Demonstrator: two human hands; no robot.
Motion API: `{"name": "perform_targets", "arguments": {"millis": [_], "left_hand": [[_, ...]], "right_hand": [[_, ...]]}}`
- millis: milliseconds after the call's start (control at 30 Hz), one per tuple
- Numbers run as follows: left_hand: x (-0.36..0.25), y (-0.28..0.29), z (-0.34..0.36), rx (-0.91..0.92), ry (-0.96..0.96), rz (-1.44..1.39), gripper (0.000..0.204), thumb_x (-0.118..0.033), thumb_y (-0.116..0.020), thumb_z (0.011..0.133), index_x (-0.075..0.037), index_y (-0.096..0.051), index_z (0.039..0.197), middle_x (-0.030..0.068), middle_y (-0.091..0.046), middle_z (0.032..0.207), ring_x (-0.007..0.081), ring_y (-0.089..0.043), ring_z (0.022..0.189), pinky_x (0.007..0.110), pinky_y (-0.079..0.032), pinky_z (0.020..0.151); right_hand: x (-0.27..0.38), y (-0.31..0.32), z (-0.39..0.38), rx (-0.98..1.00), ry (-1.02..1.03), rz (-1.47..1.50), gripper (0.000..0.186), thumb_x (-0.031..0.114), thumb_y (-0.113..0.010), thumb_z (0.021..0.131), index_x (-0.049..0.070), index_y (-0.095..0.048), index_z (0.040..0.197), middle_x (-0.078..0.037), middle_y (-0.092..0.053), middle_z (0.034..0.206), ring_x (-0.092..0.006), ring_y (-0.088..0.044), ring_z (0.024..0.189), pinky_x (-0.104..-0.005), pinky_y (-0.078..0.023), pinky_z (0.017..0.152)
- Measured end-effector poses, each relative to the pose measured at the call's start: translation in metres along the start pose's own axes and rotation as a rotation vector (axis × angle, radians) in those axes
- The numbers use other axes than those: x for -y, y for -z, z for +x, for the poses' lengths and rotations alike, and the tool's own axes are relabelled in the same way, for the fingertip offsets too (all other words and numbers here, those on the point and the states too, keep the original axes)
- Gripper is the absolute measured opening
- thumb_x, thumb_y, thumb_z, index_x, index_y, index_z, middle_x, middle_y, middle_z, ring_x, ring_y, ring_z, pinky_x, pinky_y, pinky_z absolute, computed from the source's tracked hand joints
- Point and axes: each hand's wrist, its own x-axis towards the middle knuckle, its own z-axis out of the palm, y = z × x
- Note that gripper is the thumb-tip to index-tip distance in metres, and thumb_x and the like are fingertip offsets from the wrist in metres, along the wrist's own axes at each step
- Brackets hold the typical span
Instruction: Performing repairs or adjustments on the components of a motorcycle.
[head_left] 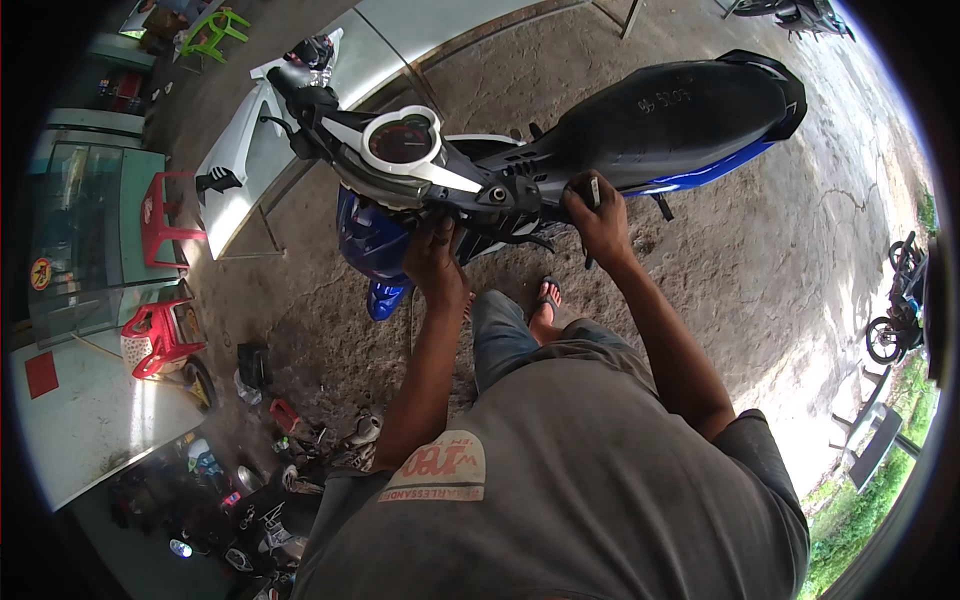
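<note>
**Both hands set on a stripped motorcycle**

Head view: A motorcycle (pixel 560 150) is stood on rough concrete, its long axis running across the picture. The handlebar and round gauge (pixel 401 139) are pointed toward the left, and the black seat (pixel 670 115) is stretched away to the right. Blue bodywork (pixel 372 240) is seen below the gauge.

The left hand (pixel 436 258) is reached forward on a nearly straight arm and is pressed, palm down with fingers curled, against the dark frame just under the gauge; whether anything is clasped there cannot be told. The right hand (pixel 598 218) is raised on a bent arm and is closed around a slim dark tool (pixel 592 200), held upright against the frame just in front of the seat.

The middle of the motorcycle is thus spanned between the two hands, directly ahead of the person's knees. A foot in a sandal (pixel 545 300) is planted beneath it.

A loose white panel (pixel 240 165) is laid on the ground to the left, beside a red plastic stool (pixel 160 215). Scattered tools (pixel 300 430) are strewn at lower left.
</note>
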Motion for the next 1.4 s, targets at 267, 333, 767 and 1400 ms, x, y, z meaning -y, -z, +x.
{"name": "perform_targets", "arguments": {"millis": [267,333,767,1400], "left_hand": [[0.012,-0.002,0.004,-0.108,-0.067,0.043,0.024,-0.009,-0.077,0.09,0.001,-0.071,0.111,0.0062,-0.07,0.113,0.0154,-0.064,0.101,0.029,-0.054,0.084],[0.014,-0.001,0.005,-0.116,-0.103,0.105,0.024,-0.01,-0.078,0.09,0.001,-0.07,0.109,0.0059,-0.07,0.111,0.0143,-0.064,0.099,0.029,-0.054,0.083],[-0.017,0.007,0.016,0.006,0.0,0.621,0.03,-0.019,-0.081,0.089,0.005,-0.066,0.1,0.004,-0.072,0.094,0.0108,-0.062,0.084,0.028,-0.05,0.078],[-0.027,0.026,0.036,0.327,0.289,0.258,0.019,-0.007,-0.081,0.086,0.003,-0.072,0.1,0.0048,-0.076,0.095,0.0076,-0.067,0.083,0.025,-0.053,0.078]], "right_hand": [[-0.008,0.0,-0.003,0.004,-0.037,0.06,0.024,0.019,-0.067,0.088,-0.002,-0.061,0.098,-0.01,-0.06,0.076,-0.0126,-0.053,0.071,-0.0326,-0.047,0.066],[-0.007,0.001,-0.003,0.008,-0.03,0.055,0.023,0.019,-0.067,0.088,-0.002,-0.061,0.098,-0.009,-0.06,0.076,-0.0122,-0.053,0.071,-0.0322,-0.047,0.066],[0.006,0.0,-0.047,-0.013,-0.126,0.256,0.017,0.018,-0.064,0.094,0.001,-0.062,0.096,-0.002,-0.061,0.073,-0.0069,-0.051,0.061,-0.0248,-0.041,0.054],[0.033,-0.128,-0.132,0.343,-0.451,0.998,0.028,0.027,-0.056,0.087,0.0,-0.058,0.094,-0.009,-0.06,0.077,-0.0154,-0.054,0.062,-0.0286,-0.042,0.057]]}}
